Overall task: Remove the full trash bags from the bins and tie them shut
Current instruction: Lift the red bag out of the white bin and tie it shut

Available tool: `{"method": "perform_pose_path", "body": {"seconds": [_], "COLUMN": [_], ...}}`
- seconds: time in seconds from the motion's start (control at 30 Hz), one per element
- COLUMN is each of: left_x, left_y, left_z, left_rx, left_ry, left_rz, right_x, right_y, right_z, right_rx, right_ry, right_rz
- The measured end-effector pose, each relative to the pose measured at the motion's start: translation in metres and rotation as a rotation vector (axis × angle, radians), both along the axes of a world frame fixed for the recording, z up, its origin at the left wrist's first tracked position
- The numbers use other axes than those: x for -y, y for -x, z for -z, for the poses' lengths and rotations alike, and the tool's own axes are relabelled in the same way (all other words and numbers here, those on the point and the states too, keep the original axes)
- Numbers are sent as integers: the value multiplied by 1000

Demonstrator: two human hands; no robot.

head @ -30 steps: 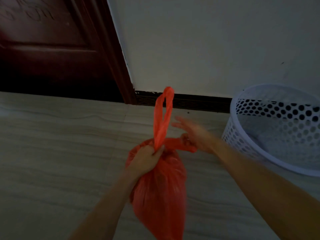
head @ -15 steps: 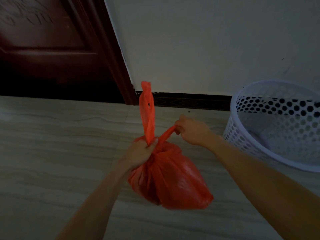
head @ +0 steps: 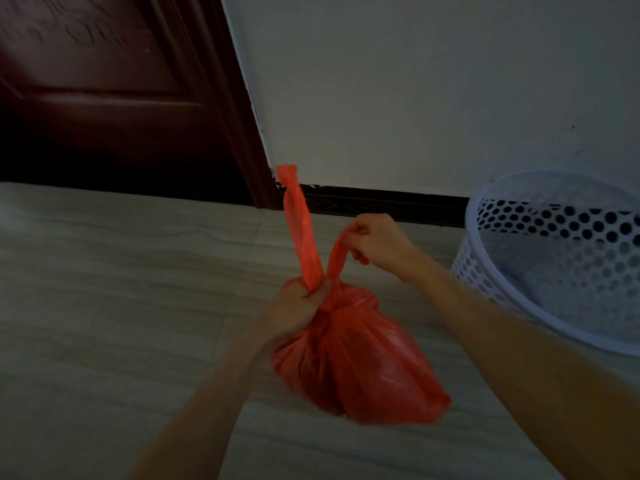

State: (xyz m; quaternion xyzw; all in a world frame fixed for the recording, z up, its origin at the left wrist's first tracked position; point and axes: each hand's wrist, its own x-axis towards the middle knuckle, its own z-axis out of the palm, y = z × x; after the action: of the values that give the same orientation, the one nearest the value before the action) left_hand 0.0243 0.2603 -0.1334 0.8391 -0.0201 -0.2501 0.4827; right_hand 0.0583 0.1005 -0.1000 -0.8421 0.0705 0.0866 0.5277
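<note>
A full red trash bag point(head: 363, 362) hangs above the tiled floor in the middle of the view, bulging low and to the right. My left hand point(head: 298, 306) grips the bag's gathered neck, with one handle strip point(head: 298, 230) sticking straight up out of the fist. My right hand point(head: 377, 242) pinches the other handle strip and pulls it up and to the right. A white perforated bin point(head: 561, 258) stands at the right, and I see no bag in it.
A dark red wooden door point(head: 104, 98) and its frame fill the upper left. A pale wall with a dark baseboard point(head: 381, 202) runs behind the bag. Light tiled floor point(head: 121, 289) spreads to the left and in front.
My right hand went from open fingers to pinching the second handle and drawing it taut. The bag swung from hanging straight down to bulging rightward. The upright handle has straightened from a loop.
</note>
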Motion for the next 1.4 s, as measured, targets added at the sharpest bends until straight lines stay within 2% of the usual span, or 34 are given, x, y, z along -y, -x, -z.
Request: {"method": "perform_pose_path", "body": {"seconds": [0.13,0.17,0.3,0.37,0.57,0.73,0.87,0.97,1.17,1.27,1.33,1.4], "left_x": [-4,-5,-5,-2,-9,-10,-8,-10,-22,-24,-25,-25], "left_y": [6,6,0,-1,-2,-1,3,3,-1,1,3,6], "left_z": [3,3,8,11,11,10,11,15,14,14,16,17], "left_rx": [-167,-140,111,142,87,124,39,2,56,-7,-93,-149], "left_ry": [261,241,-172,-204,-43,-113,92,244,237,313,433,500], "left_rz": [-134,-141,-42,-16,-70,-47,-182,-193,-208,-203,-231,-268], "right_x": [2,4,3,1,4,-2,-5,-1,25,29,23,15], "right_y": [1,1,4,3,5,4,6,10,20,30,40,47], "right_z": [-3,-3,-2,-4,-8,-8,-10,-13,-20,-15,-5,10], "right_rx": [-36,-42,-39,-1,-18,-117,-188,-228,-354,-457,-527,-537], "right_ry": [-39,-10,89,95,60,-99,-196,-217,-379,-477,-396,-178], "right_rz": [26,25,-10,6,-17,16,18,-70,-326,-454,-578,-663]}}
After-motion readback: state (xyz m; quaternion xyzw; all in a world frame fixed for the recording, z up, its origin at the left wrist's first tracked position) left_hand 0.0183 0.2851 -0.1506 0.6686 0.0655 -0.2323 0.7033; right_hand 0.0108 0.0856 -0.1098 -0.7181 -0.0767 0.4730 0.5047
